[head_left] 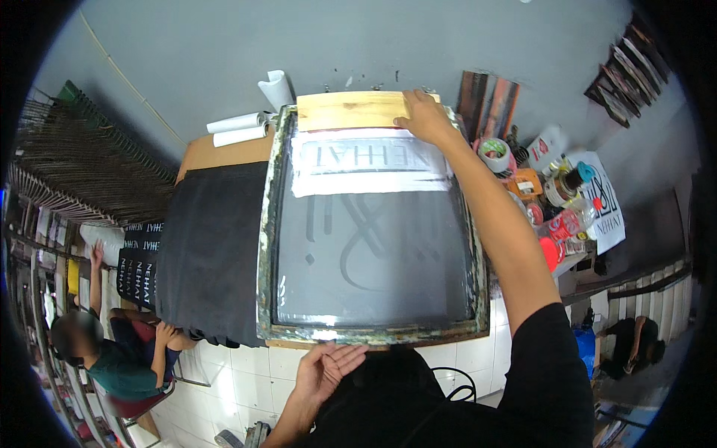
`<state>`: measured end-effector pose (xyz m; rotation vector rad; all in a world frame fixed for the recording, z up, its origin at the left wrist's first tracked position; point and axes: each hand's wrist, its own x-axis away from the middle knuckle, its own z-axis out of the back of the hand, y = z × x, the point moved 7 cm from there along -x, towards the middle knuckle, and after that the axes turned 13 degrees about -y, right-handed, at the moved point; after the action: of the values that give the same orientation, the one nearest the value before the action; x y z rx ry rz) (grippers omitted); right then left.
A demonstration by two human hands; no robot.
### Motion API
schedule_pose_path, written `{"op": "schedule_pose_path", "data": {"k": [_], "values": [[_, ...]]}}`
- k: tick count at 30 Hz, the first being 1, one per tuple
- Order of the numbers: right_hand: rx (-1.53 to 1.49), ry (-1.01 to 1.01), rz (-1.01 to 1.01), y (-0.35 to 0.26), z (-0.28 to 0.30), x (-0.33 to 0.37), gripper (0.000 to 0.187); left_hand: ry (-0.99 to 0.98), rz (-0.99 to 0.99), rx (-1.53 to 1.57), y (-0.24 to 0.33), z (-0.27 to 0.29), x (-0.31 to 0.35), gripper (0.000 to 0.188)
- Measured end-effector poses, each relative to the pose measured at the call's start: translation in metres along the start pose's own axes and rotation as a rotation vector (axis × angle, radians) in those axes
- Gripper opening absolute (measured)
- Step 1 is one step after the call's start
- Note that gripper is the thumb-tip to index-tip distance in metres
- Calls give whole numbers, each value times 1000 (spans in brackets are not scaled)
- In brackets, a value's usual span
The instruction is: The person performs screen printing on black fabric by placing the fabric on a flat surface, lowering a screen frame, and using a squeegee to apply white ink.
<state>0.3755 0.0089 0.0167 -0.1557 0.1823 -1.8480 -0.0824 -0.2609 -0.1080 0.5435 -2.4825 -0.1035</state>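
Observation:
A screen-printing frame (pixel 269 224) with a paint-crusted rim lies in front of me. Its grey mesh (pixel 321 246) shows a large calligraphic design with lettering above it. A band of white ink (pixel 306 183) covers the far part of the mesh, over the lettering. At the frame's far end, my right hand (pixel 426 117) is closed on the right part of a wooden squeegee (pixel 343 110), its blade side toward the ink. My left hand (pixel 332 367) is palm up at the frame's near edge, fingers stretched out and holding nothing; whether they touch the rim I cannot tell.
Black fabric (pixel 213 246) covers the board to the left. White paper rolls (pixel 239 128) lie beyond it. Tape, bottles (pixel 564 187) and tubs crowd the right side, near a printed sheet (pixel 606 205). A seated person (pixel 131 366) is at lower left; another person (pixel 635 347) is far right.

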Motion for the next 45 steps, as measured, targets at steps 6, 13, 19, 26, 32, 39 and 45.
{"op": "schedule_pose_path", "data": {"k": [6,13,19,26,32,39,45], "values": [[110,-96,-17,-4,-33,-63,87,40,117,-77,6,-12,3,46],[107,77,282,-56,-8,25,37,-6,347,-453,26,5,5,56],[75,169,369,-75,-9,133,24,-85,299,-817,79,-21,21,54],[100,202,405,-90,-39,149,16,-41,83,-941,128,-54,13,50],[134,232,388,-60,-36,77,27,-19,-85,-1053,161,-79,-3,42],[8,126,292,-37,2,0,35,-29,-333,-1328,228,-136,-35,33],[28,113,136,-11,-1,-23,49,31,-839,-1900,303,-236,-145,41]]}}
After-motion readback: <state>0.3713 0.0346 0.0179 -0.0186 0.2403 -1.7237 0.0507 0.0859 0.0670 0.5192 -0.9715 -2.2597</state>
